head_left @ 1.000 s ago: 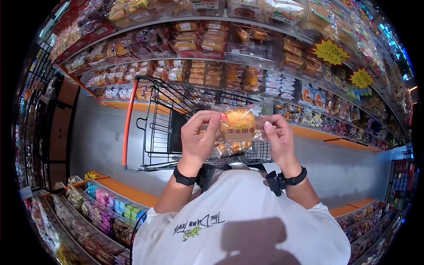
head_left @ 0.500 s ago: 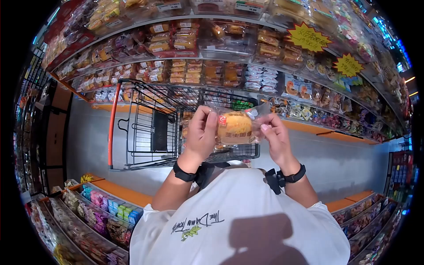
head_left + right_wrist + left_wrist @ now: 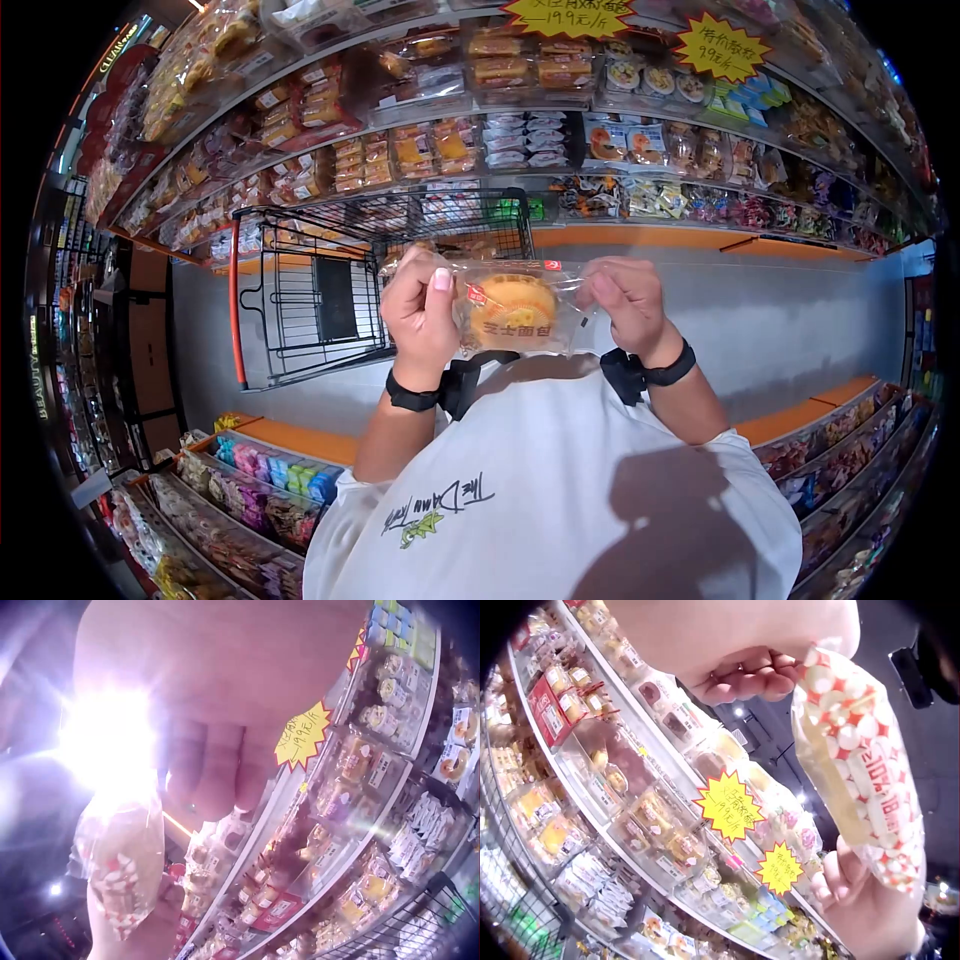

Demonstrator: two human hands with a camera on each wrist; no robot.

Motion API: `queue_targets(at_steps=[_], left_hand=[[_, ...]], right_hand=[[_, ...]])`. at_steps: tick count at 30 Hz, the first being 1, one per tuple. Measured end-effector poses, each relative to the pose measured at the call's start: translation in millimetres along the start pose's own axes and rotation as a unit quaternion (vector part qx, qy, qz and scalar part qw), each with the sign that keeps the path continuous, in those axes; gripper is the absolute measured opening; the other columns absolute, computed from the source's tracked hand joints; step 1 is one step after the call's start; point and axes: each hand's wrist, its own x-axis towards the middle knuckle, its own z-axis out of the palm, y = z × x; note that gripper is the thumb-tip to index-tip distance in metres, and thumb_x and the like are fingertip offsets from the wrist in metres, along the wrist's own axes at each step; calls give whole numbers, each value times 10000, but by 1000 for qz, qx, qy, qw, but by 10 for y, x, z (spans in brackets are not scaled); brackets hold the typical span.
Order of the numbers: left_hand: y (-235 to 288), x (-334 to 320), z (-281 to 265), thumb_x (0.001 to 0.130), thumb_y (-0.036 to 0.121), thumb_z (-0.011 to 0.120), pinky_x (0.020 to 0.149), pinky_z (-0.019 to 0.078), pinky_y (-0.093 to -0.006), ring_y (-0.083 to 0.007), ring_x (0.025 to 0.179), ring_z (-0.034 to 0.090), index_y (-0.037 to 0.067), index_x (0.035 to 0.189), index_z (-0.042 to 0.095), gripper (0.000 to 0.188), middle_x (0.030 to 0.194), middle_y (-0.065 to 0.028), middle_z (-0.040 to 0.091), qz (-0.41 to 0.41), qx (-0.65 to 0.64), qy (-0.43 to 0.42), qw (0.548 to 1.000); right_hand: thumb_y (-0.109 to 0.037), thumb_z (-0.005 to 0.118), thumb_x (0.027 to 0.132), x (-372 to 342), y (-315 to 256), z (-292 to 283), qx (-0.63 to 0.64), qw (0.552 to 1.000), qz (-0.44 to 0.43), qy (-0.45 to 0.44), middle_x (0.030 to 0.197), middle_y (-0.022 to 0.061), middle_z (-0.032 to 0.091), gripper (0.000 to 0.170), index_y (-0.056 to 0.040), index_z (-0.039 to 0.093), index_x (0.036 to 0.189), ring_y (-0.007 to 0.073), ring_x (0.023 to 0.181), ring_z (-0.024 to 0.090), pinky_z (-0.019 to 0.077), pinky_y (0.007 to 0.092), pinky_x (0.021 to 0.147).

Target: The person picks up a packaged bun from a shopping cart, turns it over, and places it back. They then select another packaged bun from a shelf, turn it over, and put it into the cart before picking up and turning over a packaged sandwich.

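A wrapped cheese bread (image 3: 512, 308) is held up in front of the chest, a round yellow bun in a clear packet with brown Chinese print and a small red logo. My left hand (image 3: 418, 305) pinches the packet's left end, thumb on the near side. At the other end, the fingertips of my right hand (image 3: 630, 305) pinch the clear wrapper. The left wrist view shows the packet's red-and-white patterned back (image 3: 862, 765). In the right wrist view, glare covers part of the packet (image 3: 124, 885).
A black wire shopping cart (image 3: 330, 270) with a red handle (image 3: 236, 300) stands beyond the hands to the left, with packaged goods in it. Shelves of packaged bread and snacks (image 3: 430, 150) curve along the back. Yellow price signs (image 3: 722, 48) hang there. Low shelves (image 3: 270, 480) stand behind the person.
The view has swung right along the shelves, and the cart sits farther left in it. Both hands keep their pinch on the bread packet, now drawn wider between them.
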Motion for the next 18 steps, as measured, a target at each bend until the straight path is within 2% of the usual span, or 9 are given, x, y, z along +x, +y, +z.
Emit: queue_targets(at_steps=[3,6,7,10,11,12,14,17,18], left_hand=[[98,-70,284,997,106,524,697,401,-266,-118,740,517,14,803,554,217,751,-48,577,-95,-4,-18,995],[119,-148,558,1018,110,532,658,397,-238,-84,711,500,2,814,563,233,790,-25,576,-139,-40,-38,989],[11,-241,564,1042,157,504,704,430,-238,-82,788,530,-3,957,594,202,900,-37,619,-175,-58,-90,979],[40,-382,843,1055,205,474,840,469,-276,-121,957,567,-3,1240,532,284,1100,-85,621,-319,-112,-68,939],[-67,-501,834,1066,259,433,1029,421,-344,-202,1193,534,-1,1469,328,490,1315,-151,550,-339,-98,-127,927],[-43,-554,848,1072,372,400,1123,346,-405,-272,1327,473,21,1530,280,589,1460,-186,455,-340,-61,-158,925],[-51,-671,884,1066,430,361,1159,301,-425,-304,1397,416,20,1557,240,651,1539,-217,378,-326,-59,-113,937],[-65,-731,894,1048,508,322,1166,302,-452,-325,1426,386,33,1559,255,701,1556,-244,346,-317,-198,-15,928],[-59,-736,844,1053,488,333,1165,311,-454,-329,1424,387,25,1547,267,681,1556,-218,349,-356,-298,13,886]], right_hand=[[-127,516,996,-117,23,-191,6,999,17,40,635,94,551,329,22,543,705,198,566,544,431,304,558],[-133,515,1007,-221,39,-413,27,998,47,43,629,94,539,330,28,548,721,193,563,540,425,311,550],[-136,519,1008,-245,53,-473,26,997,57,39,628,98,540,328,28,553,726,190,560,538,424,315,546],[-140,539,1002,-231,83,-576,-1,996,84,21,631,109,549,313,20,567,734,198,547,536,423,330,534],[-138,552,993,-195,68,-563,-28,995,91,15,634,113,556,302,13,572,732,212,540,540,425,337,531],[-137,565,985,-150,53,-530,-53,994,97,7,637,117,564,292,5,577,730,225,533,543,426,344,527],[-137,603,953,-6,25,-426,-106,992,44,-44,638,120,567,257,-17,591,726,269,532,549,432,365,526],[-154,653,905,150,18,-130,-111,985,-28,-128,635,118,560,200,-46,616,740,310,537,552,439,390,525],[-162,668,889,190,2,-27,-102,981,-49,-156,632,116,556,181,-55,625,748,320,540,552,441,398,526]])
